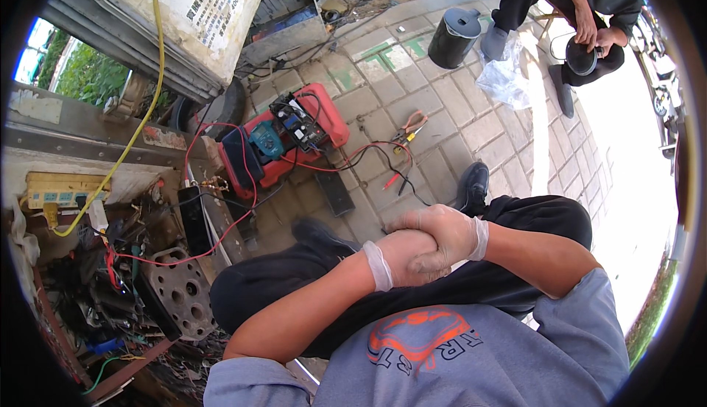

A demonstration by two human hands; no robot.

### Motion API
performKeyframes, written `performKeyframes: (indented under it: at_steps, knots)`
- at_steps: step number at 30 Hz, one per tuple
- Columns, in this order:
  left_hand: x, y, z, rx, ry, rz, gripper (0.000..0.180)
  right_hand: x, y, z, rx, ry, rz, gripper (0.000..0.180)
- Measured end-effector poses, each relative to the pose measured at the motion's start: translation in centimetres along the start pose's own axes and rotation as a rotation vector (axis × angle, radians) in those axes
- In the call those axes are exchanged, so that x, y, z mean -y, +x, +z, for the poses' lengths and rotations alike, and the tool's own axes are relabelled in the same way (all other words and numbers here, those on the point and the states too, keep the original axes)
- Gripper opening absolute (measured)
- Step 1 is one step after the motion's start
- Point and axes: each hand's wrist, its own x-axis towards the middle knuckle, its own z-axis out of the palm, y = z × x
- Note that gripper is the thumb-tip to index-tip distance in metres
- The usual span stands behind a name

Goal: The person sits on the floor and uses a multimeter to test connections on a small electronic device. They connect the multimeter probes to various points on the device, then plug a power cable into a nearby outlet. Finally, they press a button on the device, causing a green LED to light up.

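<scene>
Both hands meet over the lap: the right hand [449, 234], in a thin pale glove, wraps over the left hand [405, 256], also gloved. The right-hand grip is closed around the left's knuckles; the left's fingers are covered, so whether they are curled or apart I cannot tell. Neither hand carries a tool. The thin gloves [377, 266] are what the hands are busy with, and they sit on the hands themselves, cuffs at the wrists.

Down on the paving, a red tool case [283, 146] lies open, just beyond the black shoe [471, 186]. Red wires [346, 164] trail from it, and orange-handled pliers [412, 124] rest nearby. A grey drilled metal block [177, 289] sits among clutter on the left. Another person's hands [593, 35] work on a dark round object, well apart.

Risks, as I judge it: tugging could tear that thin glove, and the loose wires near the feet could snag a shoe.
</scene>
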Motion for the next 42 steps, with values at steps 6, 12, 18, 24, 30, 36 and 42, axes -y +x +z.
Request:
performKeyframes:
  at_steps: [6,12,18,24,30,36,42]
  knots:
    - [-1.0,-0.1,-1.2,0.071,0.046,-0.181,0.025,-0.8,0.8,0.0,0.006,0.019,-0.081,0.084]
    - [-6.0,0.8,-3.3,0.127,0.546,-0.476,0.031,-4.6,4.8,-0.5,-0.151,0.593,0.184,0.089]
    - [-11.4,1.9,-5.3,0.281,0.449,-0.471,0.034,-11.5,14.6,1.8,-0.451,-0.034,0.406,0.092]
    - [-13.1,-0.9,-7.8,-0.114,0.721,-0.281,0.017,-13.6,23.2,6.3,-0.757,-0.211,0.312,0.115]
    - [-11.3,-1.8,-7.9,-0.315,0.852,-0.238,0.019,-12.8,26.5,8.2,-0.802,-0.304,0.364,0.122]
    - [-11.5,-1.7,-7.7,-0.211,0.879,-0.315,0.027,-12.6,28.3,8.1,-0.826,-0.383,0.453,0.116]
    - [-11.3,-1.5,-8.3,-0.183,0.937,-0.340,0.028,-11.8,29.5,7.4,-0.946,-0.300,0.444,0.102]
